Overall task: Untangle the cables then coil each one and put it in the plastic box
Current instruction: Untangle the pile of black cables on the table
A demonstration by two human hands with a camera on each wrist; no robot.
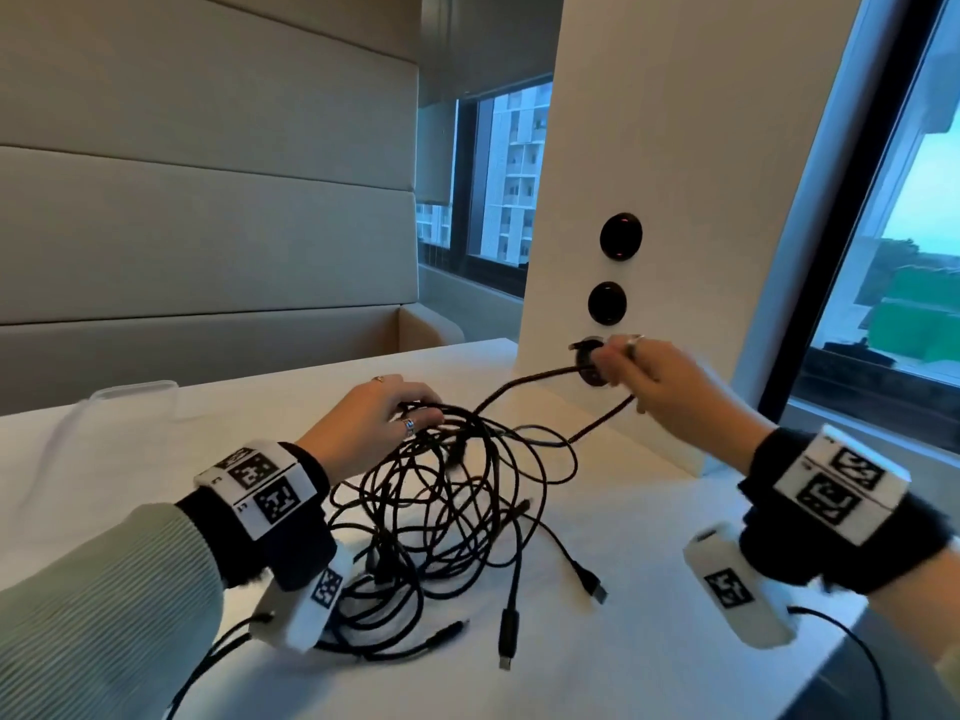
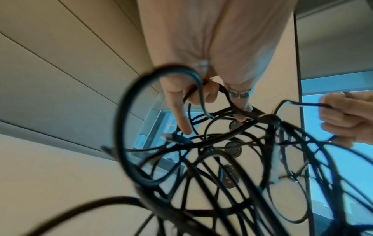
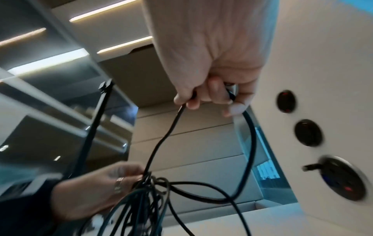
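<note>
A tangle of several black cables (image 1: pixel 447 511) lies in a heap on the white table (image 1: pixel 649 678). My left hand (image 1: pixel 423 410) grips strands at the top of the heap, fingers curled round them (image 2: pixel 212 99). My right hand (image 1: pixel 610 366) is raised to the right of the heap and pinches a loop of one black cable (image 3: pixel 161 143), which runs taut back to the tangle. Loose USB plugs (image 1: pixel 597 589) stick out of the heap at the front. A clear plastic box (image 1: pixel 135 394) sits at the table's far left, apart from both hands.
A white pillar with round black sockets (image 1: pixel 621 236) stands right behind my right hand. Windows lie beyond it. A padded bench back (image 1: pixel 208 226) runs along the far left. The table's right edge (image 1: pixel 852 631) is near my right wrist.
</note>
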